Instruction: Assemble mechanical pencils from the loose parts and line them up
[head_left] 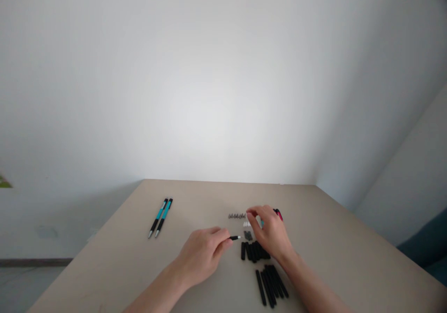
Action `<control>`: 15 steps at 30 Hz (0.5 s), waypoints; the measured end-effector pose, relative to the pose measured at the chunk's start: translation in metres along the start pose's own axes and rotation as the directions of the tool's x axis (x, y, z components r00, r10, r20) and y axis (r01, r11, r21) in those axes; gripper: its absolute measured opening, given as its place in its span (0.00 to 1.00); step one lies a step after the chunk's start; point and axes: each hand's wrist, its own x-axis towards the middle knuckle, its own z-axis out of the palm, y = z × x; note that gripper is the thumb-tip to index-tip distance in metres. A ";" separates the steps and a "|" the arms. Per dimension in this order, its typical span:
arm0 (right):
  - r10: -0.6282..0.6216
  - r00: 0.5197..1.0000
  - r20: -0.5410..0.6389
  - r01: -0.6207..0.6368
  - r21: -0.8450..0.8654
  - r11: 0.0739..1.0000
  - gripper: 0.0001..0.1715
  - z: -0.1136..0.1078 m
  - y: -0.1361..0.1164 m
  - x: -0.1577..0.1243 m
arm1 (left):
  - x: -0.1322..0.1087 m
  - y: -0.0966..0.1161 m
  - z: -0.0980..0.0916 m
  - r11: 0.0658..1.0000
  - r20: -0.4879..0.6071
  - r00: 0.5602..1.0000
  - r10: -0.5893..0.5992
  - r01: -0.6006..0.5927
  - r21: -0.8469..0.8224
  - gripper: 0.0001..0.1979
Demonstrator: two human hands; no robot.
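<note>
My left hand [206, 255] is closed around a slim black pen barrel [234, 238], whose thin pale end points right. To its right, my right hand [270, 231] bends over the small parts, thumb and forefinger tips close together; anything between them is too small to make out. Beside those fingertips lies a row of silver pen tips [236, 216]. Small white pieces [246, 224] and dark springs [247, 235] lie just below, partly covered by the right hand. Short black grips [252, 251] and longer black tubes [270, 285] are grouped nearer me.
Two assembled turquoise-and-black pens [161, 217] lie side by side at the left of the beige table [195, 201]. Behind the right hand, some pink and black pieces [278, 214] partly show. A white wall [223, 94] borders the table's far edge.
</note>
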 end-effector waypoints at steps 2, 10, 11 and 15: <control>0.007 1.000 0.009 -0.006 -0.043 0.999 0.12 0.004 0.013 0.005 | 0.000 -0.001 0.001 1.000 -0.011 1.000 -0.027 0.027 0.004 0.15; -0.024 0.971 0.238 0.048 -0.092 0.995 0.22 0.017 0.025 0.006 | 0.001 -0.006 0.005 0.996 -0.021 0.997 -0.076 0.075 -0.045 0.13; -0.023 0.969 0.245 0.046 -0.088 0.995 0.22 0.017 0.025 0.006 | 0.001 -0.006 0.005 0.996 -0.021 0.996 -0.083 0.082 -0.039 0.14; -0.035 0.972 0.233 0.054 -0.077 0.996 0.22 0.016 0.024 0.007 | 0.002 -0.006 0.004 0.990 0.012 0.992 -0.127 0.128 -0.054 0.12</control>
